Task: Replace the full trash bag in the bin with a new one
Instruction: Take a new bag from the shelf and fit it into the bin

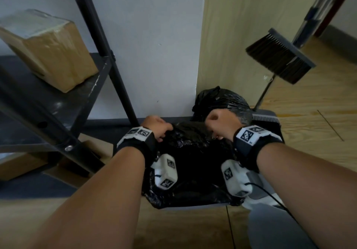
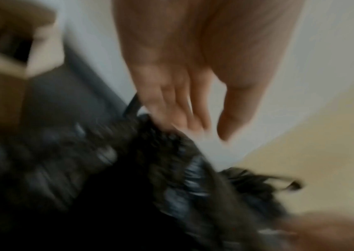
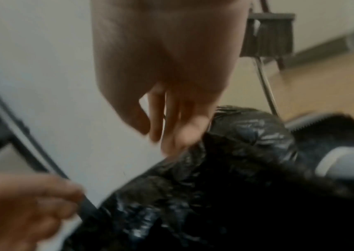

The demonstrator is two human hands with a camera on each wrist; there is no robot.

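A grey bin (image 1: pixel 193 206) stands on the floor by the wall, lined with a crinkled new black trash bag (image 1: pixel 193 163). Both hands are at its far rim. My left hand (image 1: pixel 158 129) has its fingers fairly straight, their tips on the bag's edge (image 2: pixel 129 169) and the thumb apart; the left wrist view is blurred. My right hand (image 1: pixel 218 123) is curled, and its fingertips (image 3: pixel 176 144) pinch the bag's edge (image 3: pixel 193 195). The full black bag (image 1: pixel 226 100), tied at the top, sits behind the bin against the wall.
A black metal shelf (image 1: pixel 58 113) with a cardboard box (image 1: pixel 48 49) stands on the left. A broom (image 1: pixel 280 55) leans on the right above a dustpan (image 1: pixel 266 119). Wooden floor spreads to the right and front.
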